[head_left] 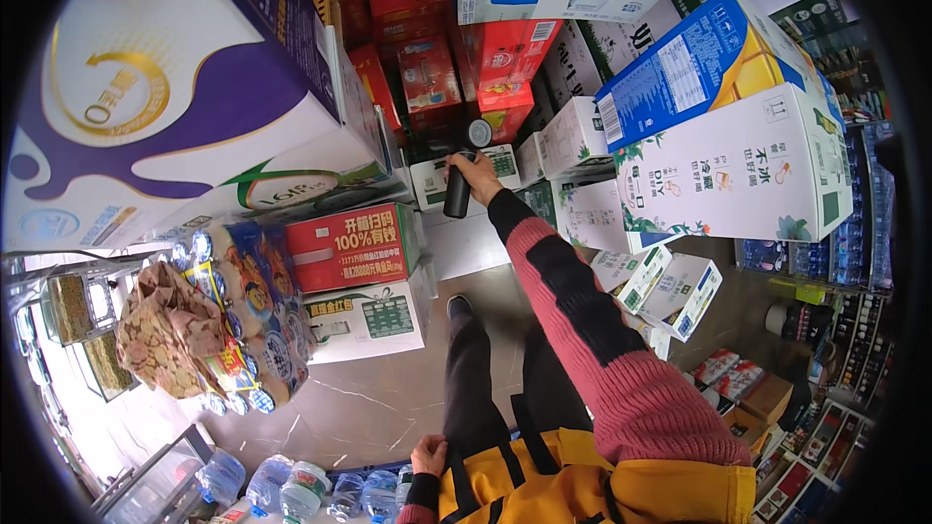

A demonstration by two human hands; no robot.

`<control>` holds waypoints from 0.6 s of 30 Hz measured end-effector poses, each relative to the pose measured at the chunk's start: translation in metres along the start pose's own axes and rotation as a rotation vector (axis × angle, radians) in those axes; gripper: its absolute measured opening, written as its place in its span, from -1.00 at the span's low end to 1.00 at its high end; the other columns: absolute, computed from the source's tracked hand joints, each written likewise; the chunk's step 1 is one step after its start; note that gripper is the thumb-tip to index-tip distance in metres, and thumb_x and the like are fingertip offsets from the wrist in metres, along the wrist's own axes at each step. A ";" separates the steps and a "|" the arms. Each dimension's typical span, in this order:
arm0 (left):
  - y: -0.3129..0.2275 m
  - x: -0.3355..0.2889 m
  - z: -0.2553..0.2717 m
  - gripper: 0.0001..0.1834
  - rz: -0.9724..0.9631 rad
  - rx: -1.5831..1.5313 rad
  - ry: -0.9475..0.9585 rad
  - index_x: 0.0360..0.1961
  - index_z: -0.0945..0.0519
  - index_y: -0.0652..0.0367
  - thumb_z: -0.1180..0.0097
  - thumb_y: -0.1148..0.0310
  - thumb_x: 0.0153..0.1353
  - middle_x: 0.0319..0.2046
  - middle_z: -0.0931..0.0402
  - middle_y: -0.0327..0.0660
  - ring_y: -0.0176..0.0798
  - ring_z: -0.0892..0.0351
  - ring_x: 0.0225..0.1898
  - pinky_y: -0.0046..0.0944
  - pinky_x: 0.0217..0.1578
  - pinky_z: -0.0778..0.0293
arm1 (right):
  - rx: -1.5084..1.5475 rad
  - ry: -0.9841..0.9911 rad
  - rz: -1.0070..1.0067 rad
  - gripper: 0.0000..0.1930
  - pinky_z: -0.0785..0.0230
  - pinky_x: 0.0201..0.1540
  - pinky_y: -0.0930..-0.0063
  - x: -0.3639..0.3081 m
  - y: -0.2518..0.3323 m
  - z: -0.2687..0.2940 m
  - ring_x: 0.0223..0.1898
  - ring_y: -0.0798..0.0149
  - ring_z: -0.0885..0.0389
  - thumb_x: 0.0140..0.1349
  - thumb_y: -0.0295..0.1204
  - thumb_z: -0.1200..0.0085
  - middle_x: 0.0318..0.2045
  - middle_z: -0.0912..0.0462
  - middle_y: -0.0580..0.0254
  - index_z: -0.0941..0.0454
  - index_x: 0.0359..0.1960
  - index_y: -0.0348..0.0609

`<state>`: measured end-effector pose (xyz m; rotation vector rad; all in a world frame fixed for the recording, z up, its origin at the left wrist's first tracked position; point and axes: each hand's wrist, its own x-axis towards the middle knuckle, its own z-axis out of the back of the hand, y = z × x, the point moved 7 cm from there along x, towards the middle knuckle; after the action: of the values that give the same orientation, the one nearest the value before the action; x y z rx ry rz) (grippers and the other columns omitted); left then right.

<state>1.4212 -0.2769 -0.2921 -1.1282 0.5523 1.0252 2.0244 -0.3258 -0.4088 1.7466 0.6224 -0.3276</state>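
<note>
Stretched far forward, my right hand (475, 177) is wrapped round a dark, bottle-like black cylinder (456, 192), whose exact kind I cannot make out. Just beyond the fingers is a round grey-topped container (480, 133), standing by a low white box (502, 161) between the stacks. My left hand (428, 454) hangs low beside my dark trousers and yellow apron (544, 466); its fingers are curled and nothing shows in them.
Large white-and-purple cartons (194, 87) rise on the left, above a red box (349, 247). Blue-and-white cartons (718, 155) stack up on the right. Wrapped cans (267, 311) and water bottles (301, 490) stand nearer. Small white boxes (670, 291) sit by my right arm.
</note>
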 end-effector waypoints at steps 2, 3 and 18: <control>0.008 0.002 0.001 -0.82 0.051 -0.032 0.002 -0.31 -0.63 0.22 -0.19 0.41 0.04 -0.43 -0.66 -0.12 -0.26 -0.68 -0.35 -0.29 -0.25 -0.55 | 0.018 -0.011 0.080 -0.51 -0.48 -0.36 0.24 0.001 0.012 -0.006 -0.43 0.05 -0.61 -0.10 -0.40 -0.29 -0.43 -0.57 -0.05 -0.34 -0.21 -0.47; 0.008 0.002 0.003 -0.83 0.006 -0.016 -0.017 -0.31 -0.63 0.22 -0.19 0.41 0.04 -0.44 -0.66 -0.11 -0.26 -0.68 -0.36 -0.29 -0.26 -0.55 | -0.253 -0.105 0.204 -0.49 -0.47 -0.31 0.20 0.002 0.024 -0.003 -0.38 -0.04 -0.60 -0.09 -0.41 -0.28 -0.41 -0.57 -0.13 -0.33 -0.19 -0.50; 0.051 0.005 0.005 -0.85 0.023 -0.007 -0.071 -0.30 -0.61 0.26 -0.15 0.47 0.08 -0.48 -0.62 -0.21 -0.42 -0.57 -0.43 -0.40 -0.33 -0.47 | -0.008 0.058 -0.100 -0.72 -0.49 -0.41 0.42 0.078 -0.037 0.002 -0.53 0.34 -0.56 0.05 -0.46 -0.22 -0.49 -0.55 0.22 -0.40 -0.28 -0.30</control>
<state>1.3779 -0.2667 -0.3179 -1.0889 0.5064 1.0842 2.0668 -0.3031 -0.4800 1.7253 0.7536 -0.3447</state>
